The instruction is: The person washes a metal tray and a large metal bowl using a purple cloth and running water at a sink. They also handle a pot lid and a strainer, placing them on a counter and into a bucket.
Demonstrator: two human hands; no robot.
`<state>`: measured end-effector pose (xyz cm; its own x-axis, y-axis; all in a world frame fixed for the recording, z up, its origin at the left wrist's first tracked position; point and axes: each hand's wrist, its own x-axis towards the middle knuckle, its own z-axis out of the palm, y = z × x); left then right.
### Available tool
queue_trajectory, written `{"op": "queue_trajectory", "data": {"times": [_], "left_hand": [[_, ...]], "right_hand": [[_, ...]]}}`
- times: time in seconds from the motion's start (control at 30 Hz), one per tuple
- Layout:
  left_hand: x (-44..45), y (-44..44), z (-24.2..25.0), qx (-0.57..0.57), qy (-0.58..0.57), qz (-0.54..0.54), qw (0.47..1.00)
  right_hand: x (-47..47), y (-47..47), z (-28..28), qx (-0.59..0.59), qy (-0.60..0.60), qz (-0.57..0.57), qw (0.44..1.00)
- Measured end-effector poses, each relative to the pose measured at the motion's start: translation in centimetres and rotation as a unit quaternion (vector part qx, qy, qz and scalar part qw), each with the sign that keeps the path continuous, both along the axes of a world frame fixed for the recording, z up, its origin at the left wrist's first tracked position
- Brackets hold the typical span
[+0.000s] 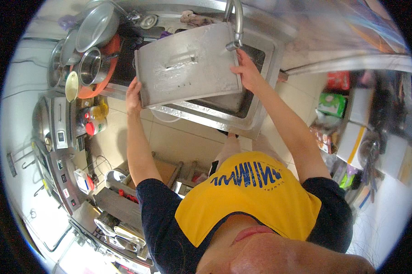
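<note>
Both my hands grip a rectangular metal panel, apparently a lid (192, 80), by its two short edges. It is tilted over a stainless steel sink (272, 75), and its surface looks wet. A raised metal handle (181, 61) sits across its middle. My left hand (134, 94) holds the left edge, its thumb hidden behind the metal. My right hand (249, 72) has the right edge, just below the spout of a curved metal faucet (239, 24). Part of the sink's basin is covered by the panel.
Metal bowls (98, 27), a small pot (90, 66) and an orange basin (114, 65) crowd the sink's left end. A crumpled cloth (197, 19) lies behind. Bottles (98, 111) stand below left; boxes (332, 104) and packages fill the right side.
</note>
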<state>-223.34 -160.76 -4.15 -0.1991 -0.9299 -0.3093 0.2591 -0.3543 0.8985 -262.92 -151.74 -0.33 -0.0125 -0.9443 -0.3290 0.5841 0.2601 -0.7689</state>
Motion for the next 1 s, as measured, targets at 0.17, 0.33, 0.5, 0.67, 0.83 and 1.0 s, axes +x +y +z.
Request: {"op": "queue_trajectory", "data": {"times": [0.17, 0.33, 0.5, 0.67, 0.83, 1.0], "left_hand": [[-3.2, -1.3, -0.1, 0.005, -0.144, -0.069, 0.987], [-6.5, -2.5, -3.0, -0.052, -0.233, -0.156, 0.958], [-11.4, -3.8, -4.5, -0.117, -0.291, -0.247, 0.917], [-13.7, -6.2, -4.6, -0.100, -0.241, -0.221, 0.940], [-12.6, -3.8, -5.6, -0.167, -0.343, -0.040, 0.923], [-14.7, 7.8, -3.7, 0.094, -0.020, 0.140, 0.985]], "right_hand": [[-0.2, 5.3, 3.2, 0.043, 0.029, -0.086, 0.995], [0.6, 10.2, 6.9, 0.092, 0.028, -0.142, 0.985], [-0.1, 12.6, 8.3, 0.127, 0.023, -0.160, 0.979], [0.6, 12.8, 10.6, 0.157, 0.015, -0.238, 0.958], [-0.3, 13.4, 9.3, 0.146, -0.005, -0.270, 0.952], [0.3, 14.1, 8.9, 0.157, -0.036, -0.308, 0.938]]}}
